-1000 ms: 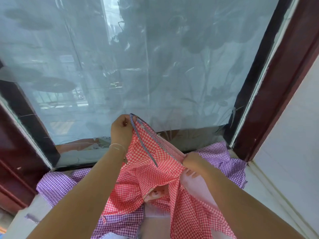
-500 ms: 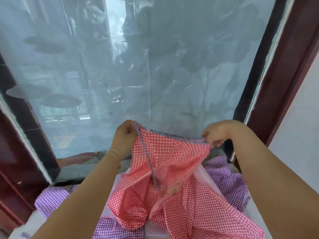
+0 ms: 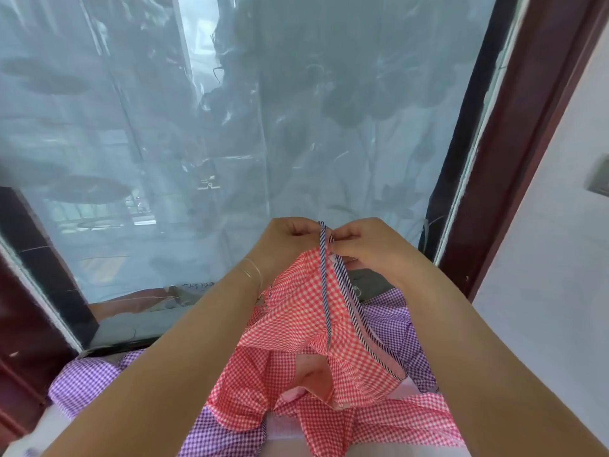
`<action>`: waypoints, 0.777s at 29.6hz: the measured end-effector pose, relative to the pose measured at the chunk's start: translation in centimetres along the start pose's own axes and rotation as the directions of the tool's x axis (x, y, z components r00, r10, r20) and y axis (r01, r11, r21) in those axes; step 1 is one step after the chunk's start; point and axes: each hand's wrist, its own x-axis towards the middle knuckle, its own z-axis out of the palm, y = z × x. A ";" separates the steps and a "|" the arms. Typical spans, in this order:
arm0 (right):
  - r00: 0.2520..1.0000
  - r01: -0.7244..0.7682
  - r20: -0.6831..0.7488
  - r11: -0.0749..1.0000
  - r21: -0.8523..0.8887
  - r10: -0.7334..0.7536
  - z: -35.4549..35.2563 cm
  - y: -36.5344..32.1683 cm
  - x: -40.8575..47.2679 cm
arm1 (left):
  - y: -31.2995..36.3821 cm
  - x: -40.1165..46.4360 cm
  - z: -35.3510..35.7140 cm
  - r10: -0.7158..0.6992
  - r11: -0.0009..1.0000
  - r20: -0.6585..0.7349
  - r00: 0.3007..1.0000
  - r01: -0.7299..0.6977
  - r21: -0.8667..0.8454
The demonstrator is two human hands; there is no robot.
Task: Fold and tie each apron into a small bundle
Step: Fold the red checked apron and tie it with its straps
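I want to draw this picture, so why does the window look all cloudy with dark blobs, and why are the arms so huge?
In the head view, the window is hazy and pale, with dim, dark leafy shapes showing in it; nothing there is sharp. The wide-angle lens stretches the forearms near the bottom edge and bends the frame. The red checked apron and both hands, left hand and right hand, look fairly clear.

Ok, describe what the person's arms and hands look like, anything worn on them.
Both forearms are bare right up to the bottom edge of the head view, with no sleeves showing. The left hand has a thin, pale thread-like bracelet looped round its wrist. The right hand shows no bracelet or watch. No gloves on either, and no rings that I can make out.
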 end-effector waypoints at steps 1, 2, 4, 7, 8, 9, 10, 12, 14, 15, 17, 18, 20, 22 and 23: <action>1.000 -0.006 -0.030 0.999 -0.048 0.004 0.1 0.0 -0.2 | -0.1 0.0 0.2 -0.005 1.000 -0.010 1.000 0.005 0.005; 0.997 -0.010 -0.075 0.996 -0.087 0.004 0.2 0.2 -0.3 | -0.2 0.0 0.7 -0.003 1.000 -0.037 0.999 0.003 -0.002; 0.983 -0.026 -0.185 0.992 -0.123 0.003 0.8 0.6 -0.6 | -0.5 -0.1 1.5 0.011 1.000 -0.113 0.993 -0.014 -0.027; 0.942 -0.041 -0.334 0.974 -0.223 -0.037 2.1 1.9 -0.9 | -1.5 -0.2 2.9 0.009 0.999 -0.200 0.980 -0.016 -0.033; 0.931 -0.041 -0.361 0.965 -0.259 -0.057 2.4 2.5 -0.8 | -1.9 -0.1 3.3 0.010 1.000 -0.220 0.975 -0.015 -0.023; 0.925 -0.039 -0.374 0.962 -0.271 -0.068 2.5 3.0 -0.7 | -2.2 -0.1 3.6 0.013 1.000 -0.233 0.972 -0.016 -0.008; 0.923 -0.036 -0.377 0.962 -0.270 -0.071 2.5 3.5 -0.7 | -2.4 -0.2 3.8 0.027 1.000 -0.239 0.971 -0.025 0.009; 0.927 -0.019 -0.365 0.963 -0.269 -0.083 2.3 4.3 -0.8 | -2.8 -0.5 4.4 0.061 0.998 -0.222 0.973 -0.053 0.040; 0.945 0.028 -0.304 0.954 -0.299 -0.123 1.9 4.9 -1.1 | -3.3 -0.3 4.6 0.048 0.999 -0.193 0.980 -0.043 0.031; 0.960 0.052 -0.244 0.944 -0.327 -0.137 1.5 4.9 -1.4 | -3.4 -0.2 4.7 0.015 1.000 -0.175 0.984 -0.010 0.030; 0.987 0.086 -0.101 0.938 -0.336 -0.126 0.8 5.0 -1.9 | -3.4 0.2 4.6 -0.124 0.992 -0.118 0.985 0.123 -0.014; 0.993 0.092 -0.045 0.951 -0.295 -0.111 0.4 5.1 -2.0 | -3.1 0.3 4.6 -0.235 0.967 -0.069 0.970 0.226 -0.121; 0.997 0.075 0.008 0.988 -0.133 -0.074 -0.5 5.5 -2.3 | -2.5 0.1 4.7 -0.422 0.807 0.114 0.900 0.430 -0.405; 1.000 0.007 0.026 0.999 0.034 -0.008 -1.5 6.2 -2.6 | -2.7 -0.1 5.0 -0.448 0.746 0.296 0.843 0.536 -0.396; 0.998 -0.040 0.042 0.995 0.092 0.037 -1.8 6.6 -2.7 | -2.9 -0.2 5.2 -0.428 0.775 0.363 0.828 0.543 -0.323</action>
